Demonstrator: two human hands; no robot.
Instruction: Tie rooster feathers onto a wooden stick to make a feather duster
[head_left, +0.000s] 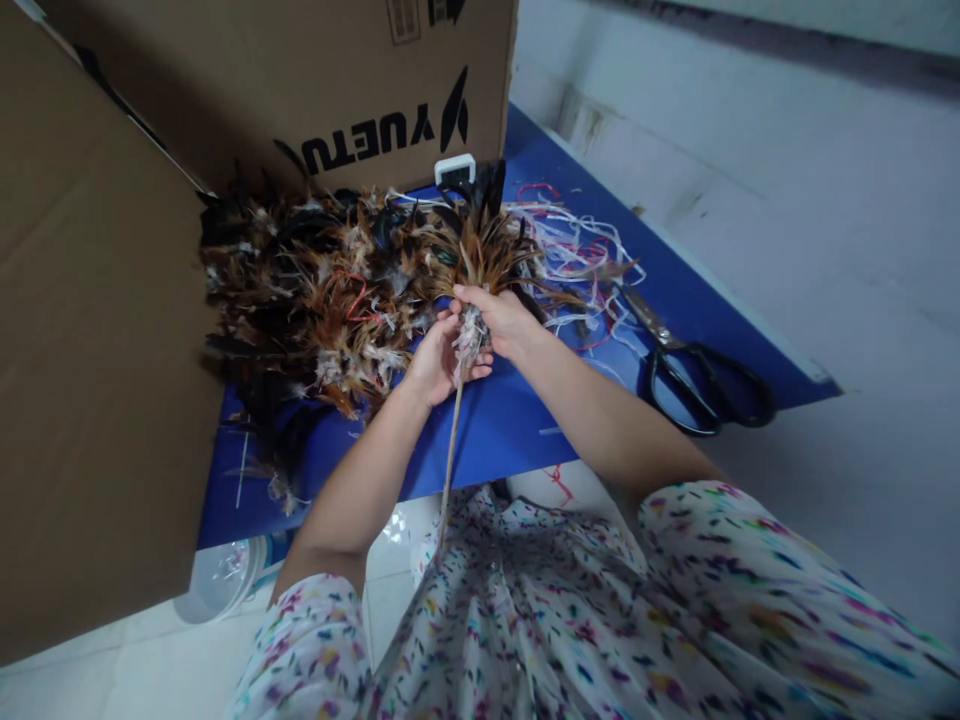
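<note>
Far left: a tall plain cardboard panel [97, 330], with a translucent bucket [214, 590] low down beside it, beneath the counter [480, 430]. Behind the work, a cardboard box [360, 60] printed YUETU, lettering upside down from here. Against its foot, a broad heap of brown and black feathers [300, 290] spreads over the blue top; a red cord [358, 300] loops across it.

Centre: the left hand [433, 365], palm turned up, has its fingers [481, 370] loosely curled about the pale, fluffy base of a feather bunch [480, 255]. The bunch fans away from the wearer, above the counter, at the heap's right end. A thin stick [452, 430] runs from the base down toward the patterned shirt [510, 600]. The right hand [510, 322] comes in from the other side, thumb and fingers closed on the bunch just above the pale part. A white plastic frame [455, 166] stands just behind the feathers.

Right: tangled white and red strings [581, 245], then black-handled scissors [679, 370], blades toward the strings, handles over the counter's edge. Pale wall [772, 180] beyond.
</note>
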